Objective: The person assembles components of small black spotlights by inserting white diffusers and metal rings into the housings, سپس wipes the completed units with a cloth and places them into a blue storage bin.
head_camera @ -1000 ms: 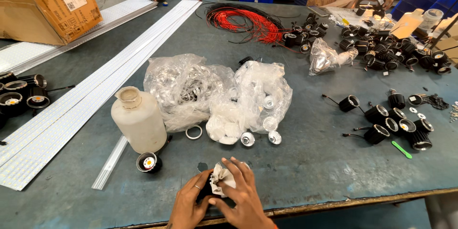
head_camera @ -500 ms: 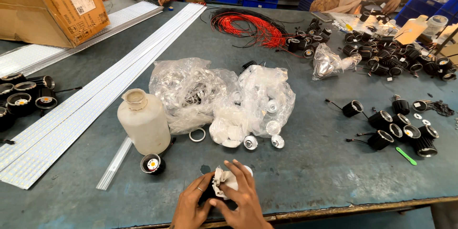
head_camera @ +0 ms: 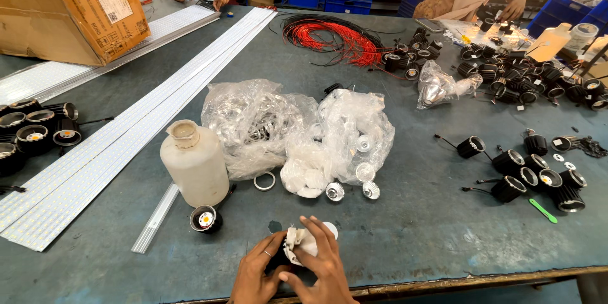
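Observation:
Both my hands work together at the table's near edge. My left hand [head_camera: 255, 273] grips a small black lamp body, mostly hidden under the fingers. My right hand [head_camera: 322, 265] presses a white reflector part [head_camera: 299, 240] onto it from the right. A finished black lamp with a yellow centre [head_camera: 205, 219] lies just left of my hands. Two loose silver reflectors [head_camera: 334, 191] lie beyond my hands, in front of clear plastic bags [head_camera: 297, 126] holding rings and reflectors.
A white plastic bottle [head_camera: 195, 163] stands left of the bags, a metal ring [head_camera: 264, 181] beside it. Long white strips [head_camera: 114, 133] run diagonally at left, near a cardboard box [head_camera: 76, 6]. Black lamps [head_camera: 538, 174] cluster at right; red wires [head_camera: 329, 35] and other people sit at the far side.
My hands stay in the same spot on the lamp part, with the fingers shifting slightly. The view has drifted a little. Nothing else on the table has moved.

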